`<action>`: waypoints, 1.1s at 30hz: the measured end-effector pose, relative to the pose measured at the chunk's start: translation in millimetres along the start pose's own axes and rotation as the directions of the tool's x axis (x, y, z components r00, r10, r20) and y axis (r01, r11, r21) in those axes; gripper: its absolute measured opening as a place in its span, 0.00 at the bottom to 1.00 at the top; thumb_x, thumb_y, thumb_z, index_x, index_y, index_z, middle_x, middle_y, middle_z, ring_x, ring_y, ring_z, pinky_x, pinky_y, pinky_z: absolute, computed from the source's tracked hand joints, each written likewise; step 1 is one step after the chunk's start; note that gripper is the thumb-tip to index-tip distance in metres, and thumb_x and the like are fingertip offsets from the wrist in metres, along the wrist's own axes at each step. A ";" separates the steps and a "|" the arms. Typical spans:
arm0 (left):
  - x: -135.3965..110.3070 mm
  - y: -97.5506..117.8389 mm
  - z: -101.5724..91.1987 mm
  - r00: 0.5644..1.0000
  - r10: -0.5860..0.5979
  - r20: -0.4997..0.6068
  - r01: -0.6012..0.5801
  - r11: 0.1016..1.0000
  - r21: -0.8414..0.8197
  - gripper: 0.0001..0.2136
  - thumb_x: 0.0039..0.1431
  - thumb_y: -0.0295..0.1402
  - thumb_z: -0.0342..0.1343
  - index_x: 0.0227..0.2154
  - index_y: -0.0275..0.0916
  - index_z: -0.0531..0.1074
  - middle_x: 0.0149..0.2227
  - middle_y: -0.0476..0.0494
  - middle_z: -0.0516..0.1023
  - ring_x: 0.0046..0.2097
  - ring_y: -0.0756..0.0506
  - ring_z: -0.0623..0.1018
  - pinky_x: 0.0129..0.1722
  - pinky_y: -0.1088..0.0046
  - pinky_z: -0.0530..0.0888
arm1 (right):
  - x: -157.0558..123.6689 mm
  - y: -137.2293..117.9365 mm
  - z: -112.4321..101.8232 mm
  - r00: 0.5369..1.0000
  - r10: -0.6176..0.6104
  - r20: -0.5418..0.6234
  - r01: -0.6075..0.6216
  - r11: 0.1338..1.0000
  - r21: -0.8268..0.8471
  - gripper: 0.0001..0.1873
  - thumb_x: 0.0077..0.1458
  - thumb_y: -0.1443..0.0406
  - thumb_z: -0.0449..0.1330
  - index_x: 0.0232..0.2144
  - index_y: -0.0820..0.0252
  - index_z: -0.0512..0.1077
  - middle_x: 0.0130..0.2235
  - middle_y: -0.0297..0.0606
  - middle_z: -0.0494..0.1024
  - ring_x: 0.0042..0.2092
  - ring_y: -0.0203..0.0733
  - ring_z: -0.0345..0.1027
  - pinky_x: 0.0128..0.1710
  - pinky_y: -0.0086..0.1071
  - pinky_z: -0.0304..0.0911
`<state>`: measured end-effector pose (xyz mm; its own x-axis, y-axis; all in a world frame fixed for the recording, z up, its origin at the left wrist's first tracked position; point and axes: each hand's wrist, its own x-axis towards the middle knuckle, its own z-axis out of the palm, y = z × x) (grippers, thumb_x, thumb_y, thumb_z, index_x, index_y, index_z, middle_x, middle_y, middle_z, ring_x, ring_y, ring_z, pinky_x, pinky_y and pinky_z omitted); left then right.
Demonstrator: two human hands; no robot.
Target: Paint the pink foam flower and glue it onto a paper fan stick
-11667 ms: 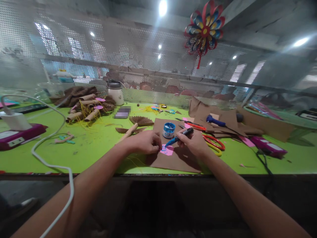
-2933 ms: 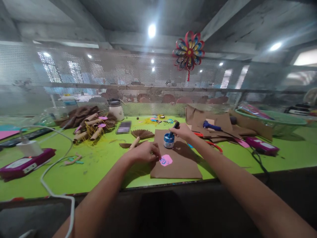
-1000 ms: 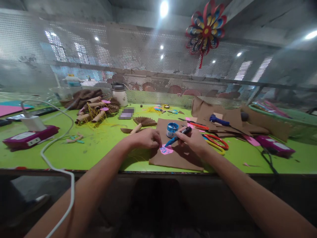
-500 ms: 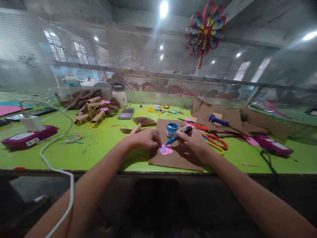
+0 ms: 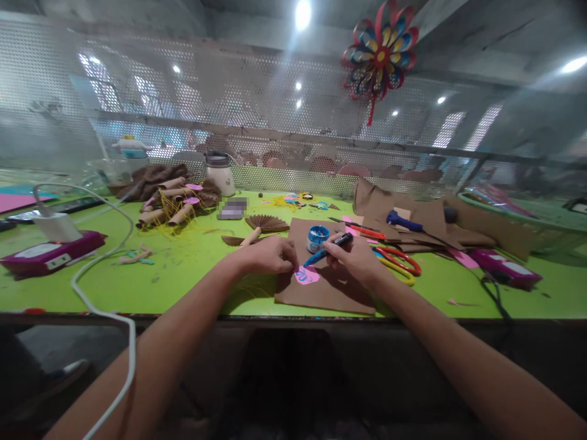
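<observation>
A small pink paper piece (image 5: pixel 307 275) with blue paint marks lies on a brown card sheet (image 5: pixel 330 287) on the green table. My left hand (image 5: pixel 270 254) is closed, its fingertips pinching the pink piece's left edge. My right hand (image 5: pixel 355 255) grips a black-handled brush (image 5: pixel 328 249) whose blue tip touches the pink piece. Just behind both hands on the brown sheet stands a small open pot of blue paint (image 5: pixel 317 238).
Red and yellow scissors (image 5: pixel 397 263) and an orange cutter (image 5: pixel 367 232) lie right of my hand. Brown paper scraps (image 5: pixel 426 223), a blue tool (image 5: pixel 398 221), rolled card tubes (image 5: pixel 169 205), a white jar (image 5: pixel 220 174), a magenta device (image 5: pixel 46 253) with a white cable (image 5: pixel 101 287), and a hanging paper flower (image 5: pixel 378 55).
About three seconds ago my right hand dipped the brush in the paint pot; it has come back to the pink piece. Over the last second the brush tip shifted slightly left.
</observation>
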<state>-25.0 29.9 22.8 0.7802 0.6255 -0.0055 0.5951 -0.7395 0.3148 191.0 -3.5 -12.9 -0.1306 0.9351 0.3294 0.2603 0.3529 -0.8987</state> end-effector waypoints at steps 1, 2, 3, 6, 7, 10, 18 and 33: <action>0.0 0.1 -0.1 1.000 -0.007 -0.003 0.007 1.000 0.007 0.12 0.48 0.28 0.50 0.32 0.41 0.78 0.37 0.49 0.76 0.37 0.49 0.73 0.42 0.76 0.65 | -0.1 0.0 -0.2 1.000 -0.006 -0.005 0.006 1.000 0.003 0.16 0.49 0.54 0.58 0.28 0.61 0.68 0.20 0.32 0.69 0.21 0.33 0.61 0.23 0.29 0.57; -0.1 0.2 -0.2 1.000 -0.013 -0.005 0.013 1.000 0.015 0.12 0.48 0.28 0.50 0.32 0.41 0.78 0.37 0.49 0.76 0.38 0.49 0.73 0.42 0.75 0.65 | -0.3 -0.2 -0.5 1.000 -0.011 -0.010 0.011 1.000 0.002 0.15 0.49 0.53 0.58 0.28 0.61 0.68 0.20 0.32 0.69 0.21 0.33 0.61 0.24 0.29 0.58; -0.3 0.3 -0.3 1.000 -0.016 -0.007 0.016 1.000 0.022 0.12 0.47 0.29 0.50 0.32 0.42 0.78 0.37 0.49 0.76 0.38 0.49 0.73 0.42 0.75 0.65 | -0.5 -0.7 -0.7 1.000 -0.015 -0.013 0.015 1.000 -0.004 0.15 0.49 0.53 0.58 0.28 0.61 0.67 0.20 0.32 0.69 0.21 0.33 0.61 0.24 0.29 0.58; -1.0 0.2 -0.3 1.000 -0.008 0.003 0.008 1.000 0.016 0.13 0.47 0.29 0.50 0.33 0.42 0.78 0.37 0.49 0.76 0.38 0.48 0.73 0.42 0.74 0.65 | -1.4 -2.0 -1.3 1.000 -0.019 -0.006 0.018 1.000 -0.026 0.16 0.49 0.53 0.58 0.26 0.61 0.67 0.19 0.31 0.69 0.21 0.33 0.61 0.24 0.29 0.58; -1.2 0.1 -0.2 1.000 -0.011 0.003 0.011 1.000 0.015 0.13 0.48 0.29 0.50 0.33 0.43 0.78 0.37 0.49 0.76 0.38 0.48 0.73 0.43 0.74 0.64 | -1.7 -2.3 -1.3 1.000 -0.015 0.002 0.015 0.999 -0.030 0.16 0.49 0.53 0.58 0.27 0.61 0.68 0.19 0.31 0.69 0.21 0.33 0.61 0.24 0.29 0.58; -1.5 0.0 0.4 0.999 -0.032 -0.002 0.032 0.999 0.024 0.13 0.48 0.30 0.50 0.32 0.43 0.78 0.37 0.49 0.76 0.38 0.48 0.73 0.43 0.73 0.64 | -1.9 -2.1 -1.2 1.000 -0.002 0.022 0.003 0.999 -0.038 0.16 0.49 0.53 0.58 0.27 0.61 0.68 0.19 0.32 0.69 0.21 0.34 0.61 0.24 0.29 0.57; -0.2 0.6 0.6 1.000 -0.019 0.000 0.019 1.000 0.009 0.12 0.47 0.29 0.50 0.32 0.41 0.78 0.37 0.47 0.77 0.36 0.48 0.73 0.43 0.72 0.65 | 0.6 2.1 -0.9 1.000 -0.025 0.018 0.026 0.998 -0.061 0.16 0.50 0.53 0.57 0.27 0.62 0.69 0.19 0.33 0.70 0.21 0.34 0.62 0.24 0.29 0.58; 0.9 -4.5 1.9 1.000 -0.005 0.011 0.005 1.000 -0.021 0.14 0.46 0.29 0.50 0.33 0.41 0.78 0.37 0.47 0.77 0.37 0.48 0.73 0.40 0.75 0.67 | -0.8 -0.2 -2.7 0.998 -0.051 -0.024 0.049 0.997 -0.067 0.15 0.50 0.54 0.57 0.26 0.61 0.67 0.19 0.32 0.69 0.22 0.34 0.62 0.25 0.29 0.59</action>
<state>-26.6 33.3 19.6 0.7792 0.6265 -0.0178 0.5952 -0.7307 0.3345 193.6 -4.2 -12.3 -0.1207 0.9164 0.3817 0.3169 0.4000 -0.8600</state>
